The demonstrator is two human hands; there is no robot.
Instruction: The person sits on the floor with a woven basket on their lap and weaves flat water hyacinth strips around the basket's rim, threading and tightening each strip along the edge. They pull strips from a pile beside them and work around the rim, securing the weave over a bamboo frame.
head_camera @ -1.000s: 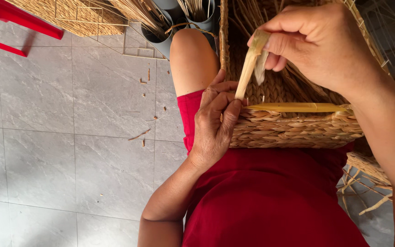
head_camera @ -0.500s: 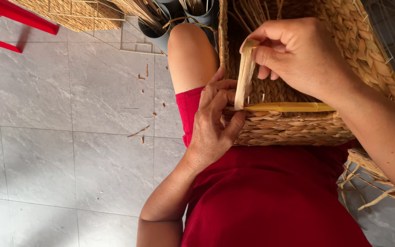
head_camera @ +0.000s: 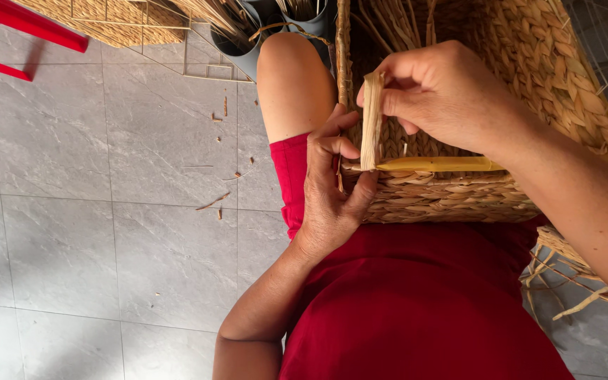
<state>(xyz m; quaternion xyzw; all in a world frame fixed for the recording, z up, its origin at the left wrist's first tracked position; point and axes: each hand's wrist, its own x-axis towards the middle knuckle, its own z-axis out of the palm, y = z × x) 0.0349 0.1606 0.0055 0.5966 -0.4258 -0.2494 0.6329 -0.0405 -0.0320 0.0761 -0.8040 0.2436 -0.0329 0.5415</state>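
We are pinching the upright straw strip (head_camera: 371,119) in our right hand (head_camera: 452,95), just above our left hand (head_camera: 332,186) gripping the basket (head_camera: 459,200) rim

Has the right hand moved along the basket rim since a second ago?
Yes. The right hand, pinching the pale strip, has shifted toward the left hand, measured against the yellow tool lying on the basket.

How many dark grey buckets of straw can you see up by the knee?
2. One grey bucket stands just left of the knee, holding straw; a second bucket sits at the top edge above the knee, partly cut off. More may lie out of frame.
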